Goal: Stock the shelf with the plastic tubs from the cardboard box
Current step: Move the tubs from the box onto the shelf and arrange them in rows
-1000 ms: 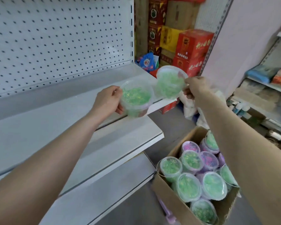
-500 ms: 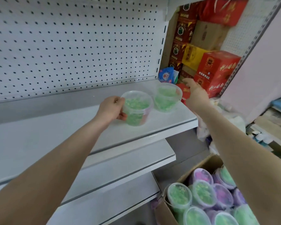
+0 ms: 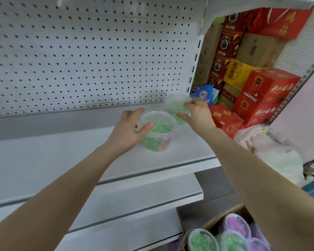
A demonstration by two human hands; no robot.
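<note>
My left hand [image 3: 129, 131] is wrapped round the clear round plastic tub of green filling with a pink label [image 3: 159, 134]. It sits at 3 o'clock from my palm, with my thumb [image 3: 147, 127] on its near wall and my fingers arched over the far rim. This near tub stands upright on the white metal shelf [image 3: 80, 156], its axis straight up and its base flat on the board, towards the front edge.

At 1 o'clock from it, just beside it and deeper in, is the second clear plastic tub of green filling [image 3: 176, 107]. It lies at 10 o'clock from my right hand [image 3: 199, 115], between my outstretched thumb and the fingers laid across its lid. It is too blurred for me to tell whether I am gripping it or only touching it, or whether it sits level.

I judge both tubs are as good as placed, so the next move is to let go without tipping either one. The brown cardboard box [image 3: 216, 221] is at 5 o'clock, low in my view, with green and purple lidded tubs [image 3: 201, 240] left in it. My right arm passes right above it, so that hand is the nearer one for the next pick.
</note>
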